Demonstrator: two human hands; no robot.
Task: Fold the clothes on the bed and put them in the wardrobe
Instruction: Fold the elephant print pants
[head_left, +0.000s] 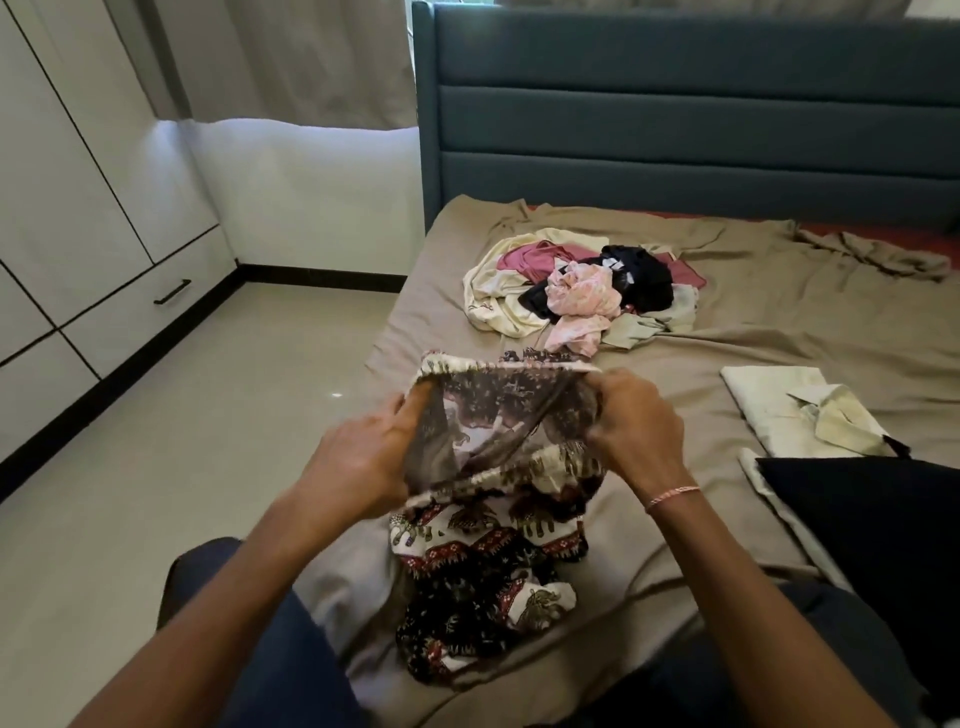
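Head view, looking down at the bed: both hands are on a pair of elephant-print trousers (488, 499), held up by the stretchy waistband at the near end of the bed (727, 332). The left hand (363, 457) is closed on the left side of the waistband, with its fingers tucked inside the opening. The right hand (634, 426) is clamped on the right side, so the waist is pulled open between them. You can see the thin fabric's inside. The rest of the trousers hangs down and bunches on the brown sheet between the person's knees.

Further up the bed, there's a pile of unfolded clothes (576, 291), cream, pink and black all tangled together. Off to the right is a folded pale shirt (795, 410) lying flat, and just in front of it something dark (872, 525) lying on a pale cloth. The white wardrobe (78, 218) runs along the left wall, doors shut, across the tiled floor from the bed. A teal padded headboard (675, 119) is at the far end.
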